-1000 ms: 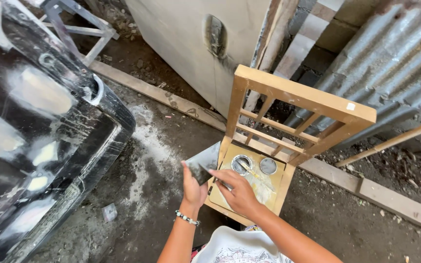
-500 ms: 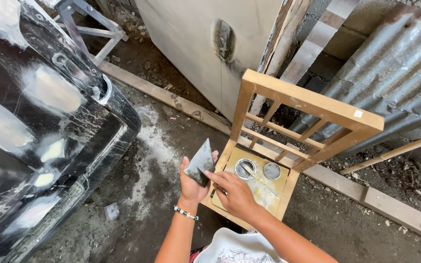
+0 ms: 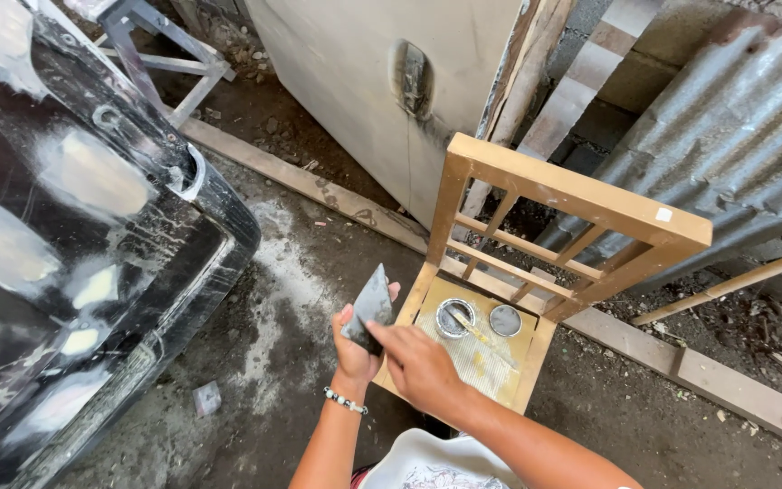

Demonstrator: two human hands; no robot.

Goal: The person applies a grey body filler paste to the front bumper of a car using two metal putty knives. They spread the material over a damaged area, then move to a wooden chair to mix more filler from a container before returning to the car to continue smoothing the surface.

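My left hand (image 3: 356, 351) holds a flat grey scraper blade (image 3: 371, 303) upright, just left of a wooden chair (image 3: 536, 235). My right hand (image 3: 418, 362) sits beside it with fingertips touching the blade's lower edge; whether it holds anything is hidden. On the chair seat rest an open round tin (image 3: 453, 318), its lid (image 3: 505, 320) and a thin stick lying across yellowish paper (image 3: 477, 358).
A black car panel (image 3: 74, 272) with pale filler patches fills the left side. A beige panel (image 3: 391, 91) leans at the back, with corrugated metal sheets (image 3: 735, 136) at right. Wooden beams (image 3: 699, 367) lie on the dusty concrete floor (image 3: 264, 344).
My left hand has lifted the scraper up and away from the chair seat. My right hand has come off the seat to meet the blade.
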